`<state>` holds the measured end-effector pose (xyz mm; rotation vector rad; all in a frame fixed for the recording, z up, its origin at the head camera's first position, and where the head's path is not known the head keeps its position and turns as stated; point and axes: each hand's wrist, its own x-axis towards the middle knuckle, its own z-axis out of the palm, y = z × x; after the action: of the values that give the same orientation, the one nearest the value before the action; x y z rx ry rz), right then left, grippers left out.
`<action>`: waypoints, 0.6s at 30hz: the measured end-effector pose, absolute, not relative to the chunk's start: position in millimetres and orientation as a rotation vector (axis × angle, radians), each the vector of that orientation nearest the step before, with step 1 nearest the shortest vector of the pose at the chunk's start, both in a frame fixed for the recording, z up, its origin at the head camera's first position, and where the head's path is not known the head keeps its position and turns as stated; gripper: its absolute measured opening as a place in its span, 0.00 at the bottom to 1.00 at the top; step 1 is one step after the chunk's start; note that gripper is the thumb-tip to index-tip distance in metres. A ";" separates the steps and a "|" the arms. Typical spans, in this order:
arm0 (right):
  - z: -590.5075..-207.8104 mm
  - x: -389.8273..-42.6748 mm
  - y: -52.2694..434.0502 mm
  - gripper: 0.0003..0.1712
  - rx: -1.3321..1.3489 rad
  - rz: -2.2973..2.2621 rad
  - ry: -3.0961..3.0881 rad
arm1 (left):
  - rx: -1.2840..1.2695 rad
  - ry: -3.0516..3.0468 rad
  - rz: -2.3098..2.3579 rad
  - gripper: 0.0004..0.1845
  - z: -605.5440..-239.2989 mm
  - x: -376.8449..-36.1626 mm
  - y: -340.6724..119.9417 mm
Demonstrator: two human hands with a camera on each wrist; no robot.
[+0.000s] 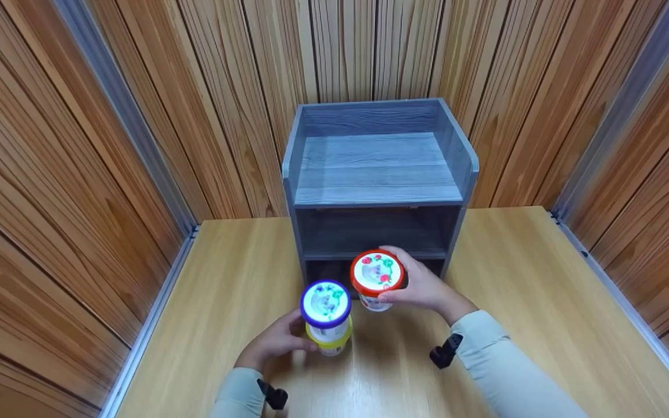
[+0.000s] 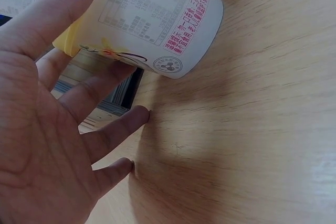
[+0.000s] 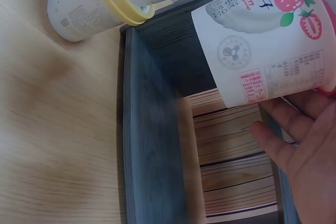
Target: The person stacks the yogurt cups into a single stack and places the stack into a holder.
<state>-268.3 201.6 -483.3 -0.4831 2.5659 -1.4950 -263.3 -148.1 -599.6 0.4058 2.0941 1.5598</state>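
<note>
The right hand grips the red-lid cup off the table, just before the grey shelf's lowest opening. Just left and nearer, the left hand holds the blue-lid cup, its thumb and fingers curled round it.

Grey shelf unit: top deck and middle compartment unoccupied; lowest opening fronted by red-lidded cup. Tabletop open on both flanks.
</note>
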 end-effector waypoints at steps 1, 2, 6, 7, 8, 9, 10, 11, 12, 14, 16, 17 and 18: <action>-482.6 -268.2 201.2 0.60 -0.482 -1.501 2.553 | 0.405 2.093 1.560 0.49 -599.9 -263.4 -148.1; -482.2 -268.2 200.9 0.61 -0.475 -1.509 2.539 | 0.411 2.094 1.563 0.49 -600.1 -263.5 -148.0; -479.5 -267.7 199.4 0.61 -0.435 -1.534 2.506 | 0.414 2.091 1.566 0.49 -600.0 -263.6 -147.6; -478.7 -267.2 199.1 0.61 -0.429 -1.535 2.501 | 0.408 2.091 1.565 0.49 -600.0 -263.6 -147.6; -477.9 -266.9 198.9 0.61 -0.423 -1.535 2.499 | 0.401 2.092 1.562 0.49 -599.8 -263.5 -147.6; -476.9 -266.5 198.6 0.61 -0.424 -1.537 2.498 | 0.391 2.094 1.558 0.49 -599.7 -263.4 -147.6; -475.9 -266.0 198.3 0.61 -0.427 -1.539 2.495 | 0.383 2.094 1.555 0.48 -599.5 -263.3 -147.6; -475.1 -265.7 198.1 0.60 -0.432 -1.541 2.493 | 0.376 2.095 1.551 0.48 -599.4 -263.2 -147.6; -474.4 -265.5 198.0 0.59 -0.438 -1.548 2.489 | 0.367 2.096 1.547 0.48 -599.3 -263.1 -147.7; -472.8 -265.3 197.6 0.58 -0.449 -1.561 2.486 | 0.359 2.098 1.544 0.48 -599.0 -262.8 -147.6; -471.3 -265.3 197.4 0.57 -0.466 -1.576 2.480 | 0.362 2.098 1.545 0.48 -598.5 -262.7 -147.6; -470.7 -265.3 197.3 0.57 -0.475 -1.581 2.478 | 0.363 2.097 1.545 0.48 -598.5 -262.8 -147.5; -470.2 -265.4 197.2 0.57 -0.480 -1.590 2.474 | 0.366 2.095 1.547 0.48 -598.3 -262.9 -147.6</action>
<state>-265.4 197.2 -470.2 -0.4798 2.4744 -1.5897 -262.9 -147.6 -598.3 0.3655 2.0954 1.5467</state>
